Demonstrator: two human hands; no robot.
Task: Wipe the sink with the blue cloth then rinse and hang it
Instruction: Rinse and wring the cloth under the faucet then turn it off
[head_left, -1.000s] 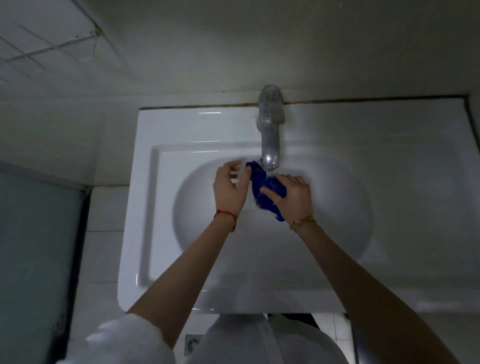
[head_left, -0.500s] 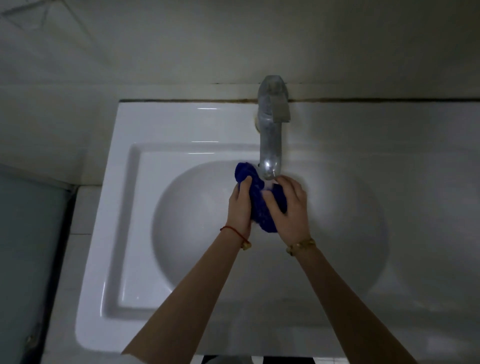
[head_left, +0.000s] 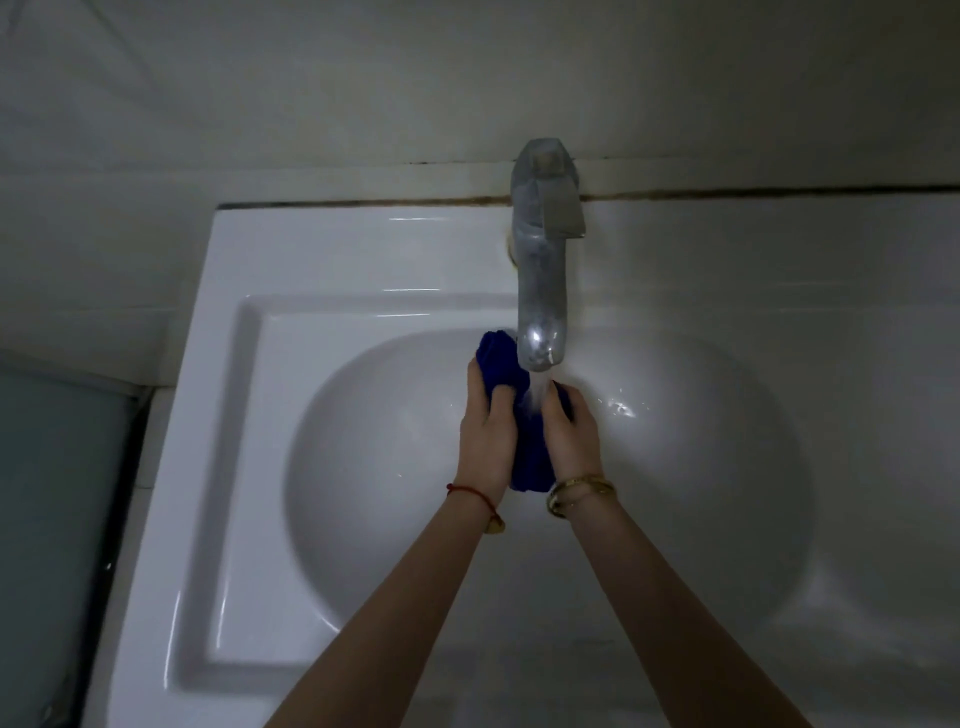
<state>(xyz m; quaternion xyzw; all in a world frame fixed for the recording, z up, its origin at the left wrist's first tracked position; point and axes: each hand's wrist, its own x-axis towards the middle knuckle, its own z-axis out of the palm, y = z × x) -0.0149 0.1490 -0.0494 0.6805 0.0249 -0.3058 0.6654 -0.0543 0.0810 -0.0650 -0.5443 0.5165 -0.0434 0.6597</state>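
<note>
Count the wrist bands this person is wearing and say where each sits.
2. A red string bracelet on the wrist of the left hand, and a gold bangle on the wrist of the right hand. Both hands grip the blue cloth.

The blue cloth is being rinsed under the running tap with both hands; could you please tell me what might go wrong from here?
1. Splashing: the water stream lands on the bunched blue cloth between the left hand and right hand, so spray may reach the sink ledge.
2. Uneven rinse: the cloth is wadded, so inner folds may stay dirty.
3. Knocking: the hands sit close under the tap spout.
</note>
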